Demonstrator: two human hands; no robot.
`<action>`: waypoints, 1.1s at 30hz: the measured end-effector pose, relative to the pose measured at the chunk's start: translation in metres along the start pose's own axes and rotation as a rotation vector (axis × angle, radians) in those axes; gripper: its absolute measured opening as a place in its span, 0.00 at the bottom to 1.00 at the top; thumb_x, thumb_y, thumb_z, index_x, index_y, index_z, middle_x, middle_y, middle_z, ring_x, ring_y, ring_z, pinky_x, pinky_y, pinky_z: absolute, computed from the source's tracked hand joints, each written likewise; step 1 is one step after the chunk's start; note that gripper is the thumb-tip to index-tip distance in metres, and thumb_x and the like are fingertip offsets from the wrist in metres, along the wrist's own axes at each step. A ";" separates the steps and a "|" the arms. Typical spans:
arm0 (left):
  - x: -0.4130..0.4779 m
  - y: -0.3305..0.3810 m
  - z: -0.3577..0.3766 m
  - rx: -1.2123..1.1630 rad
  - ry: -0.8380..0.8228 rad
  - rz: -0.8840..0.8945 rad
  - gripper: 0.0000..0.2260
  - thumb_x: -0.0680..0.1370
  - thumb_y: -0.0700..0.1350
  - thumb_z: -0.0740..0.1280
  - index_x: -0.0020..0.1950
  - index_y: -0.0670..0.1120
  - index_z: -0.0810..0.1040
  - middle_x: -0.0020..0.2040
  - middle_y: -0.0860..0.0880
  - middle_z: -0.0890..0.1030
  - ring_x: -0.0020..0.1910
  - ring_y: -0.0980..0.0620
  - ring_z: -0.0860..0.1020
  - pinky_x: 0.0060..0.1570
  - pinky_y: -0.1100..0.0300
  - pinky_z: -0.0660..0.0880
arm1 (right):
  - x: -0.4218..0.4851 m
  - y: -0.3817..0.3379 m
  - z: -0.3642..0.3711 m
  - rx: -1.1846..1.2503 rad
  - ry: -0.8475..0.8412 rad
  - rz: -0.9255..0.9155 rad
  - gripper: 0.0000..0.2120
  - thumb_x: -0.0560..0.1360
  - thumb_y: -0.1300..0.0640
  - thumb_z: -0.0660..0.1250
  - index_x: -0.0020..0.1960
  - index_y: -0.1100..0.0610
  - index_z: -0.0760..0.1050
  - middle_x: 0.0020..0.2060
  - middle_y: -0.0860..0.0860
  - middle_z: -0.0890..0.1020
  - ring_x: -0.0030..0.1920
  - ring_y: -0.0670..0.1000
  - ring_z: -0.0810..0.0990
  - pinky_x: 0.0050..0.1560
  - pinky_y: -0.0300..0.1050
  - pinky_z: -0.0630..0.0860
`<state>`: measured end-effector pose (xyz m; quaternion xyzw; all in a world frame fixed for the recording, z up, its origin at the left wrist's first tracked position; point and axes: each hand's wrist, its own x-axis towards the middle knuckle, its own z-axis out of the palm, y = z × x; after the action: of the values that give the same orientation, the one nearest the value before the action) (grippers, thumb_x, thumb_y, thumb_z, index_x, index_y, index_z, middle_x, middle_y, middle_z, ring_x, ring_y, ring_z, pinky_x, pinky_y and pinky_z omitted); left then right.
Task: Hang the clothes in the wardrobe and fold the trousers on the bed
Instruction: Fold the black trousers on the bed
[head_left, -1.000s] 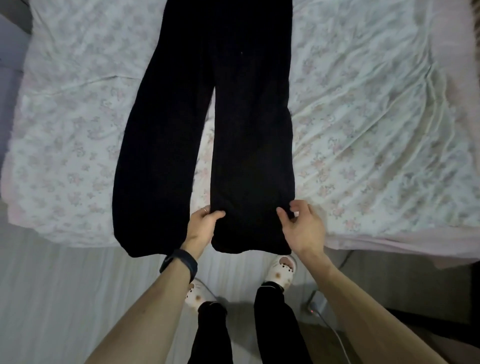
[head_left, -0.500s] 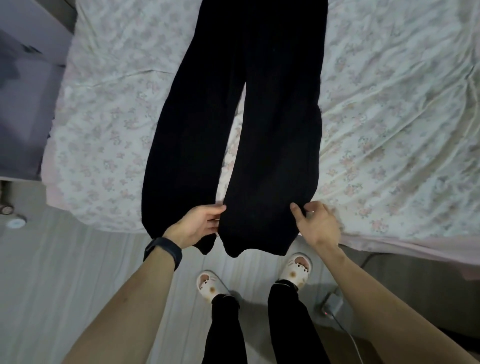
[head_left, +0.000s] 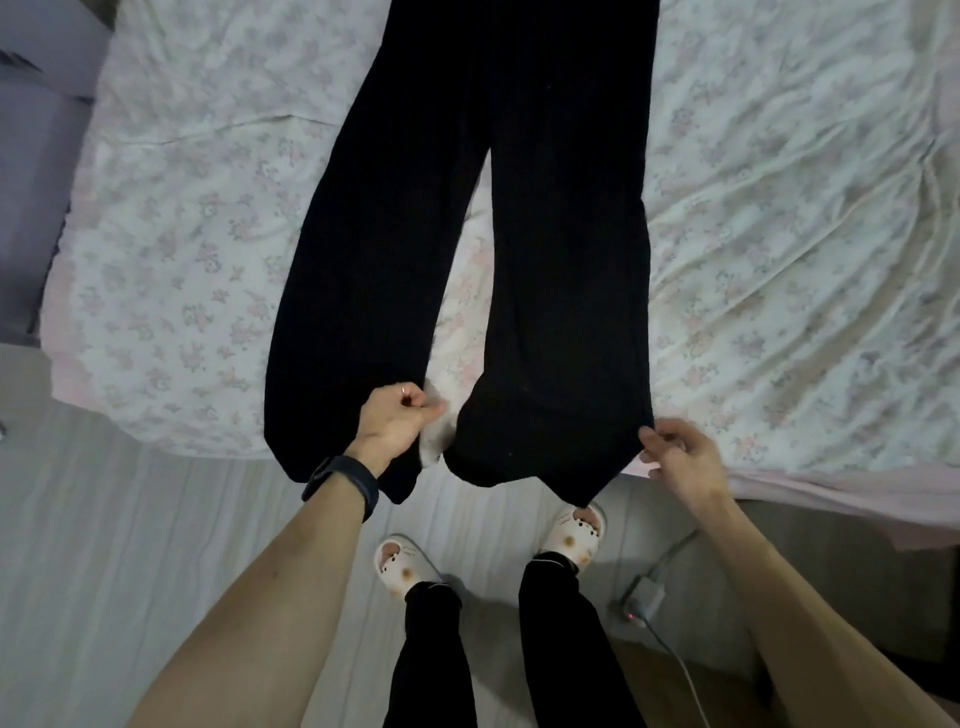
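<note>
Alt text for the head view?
A pair of black trousers lies on a floral-sheeted bed, hems hanging over its near edge. The left hand grips one leg's inner edge; the right hand pinches the other leg's outer edge.

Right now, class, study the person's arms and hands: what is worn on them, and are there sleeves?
No sleeves show: both forearms are bare down to the frame's edge. The left hand carries a thin ring on one finger, and a dark, smooth wristband circles the left wrist. The right hand and its wrist wear nothing visible.
</note>
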<state>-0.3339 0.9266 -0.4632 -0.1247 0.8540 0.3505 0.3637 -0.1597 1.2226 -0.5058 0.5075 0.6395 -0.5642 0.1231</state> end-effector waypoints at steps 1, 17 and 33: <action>0.004 -0.004 -0.003 0.084 0.037 -0.004 0.17 0.75 0.45 0.76 0.34 0.48 0.68 0.36 0.50 0.76 0.37 0.52 0.75 0.45 0.56 0.76 | 0.003 0.000 -0.006 -0.041 -0.029 0.022 0.09 0.80 0.58 0.70 0.57 0.62 0.78 0.41 0.53 0.82 0.38 0.50 0.83 0.39 0.46 0.77; -0.087 0.038 0.244 0.371 0.065 0.143 0.25 0.76 0.62 0.68 0.67 0.47 0.74 0.62 0.47 0.76 0.63 0.43 0.73 0.58 0.47 0.72 | 0.035 -0.106 0.004 -0.575 0.096 -0.284 0.17 0.79 0.40 0.64 0.44 0.54 0.72 0.35 0.48 0.79 0.37 0.50 0.77 0.33 0.43 0.69; -0.065 0.019 0.250 0.379 0.148 0.189 0.12 0.76 0.51 0.69 0.57 0.47 0.80 0.49 0.46 0.80 0.51 0.43 0.79 0.50 0.47 0.75 | 0.051 -0.103 -0.009 -0.578 0.102 -0.289 0.09 0.83 0.51 0.56 0.53 0.51 0.74 0.37 0.48 0.80 0.41 0.53 0.80 0.34 0.40 0.71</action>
<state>-0.1631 1.1098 -0.5297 0.0013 0.9368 0.2063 0.2826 -0.2602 1.2722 -0.4782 0.3831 0.8440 -0.3449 0.1485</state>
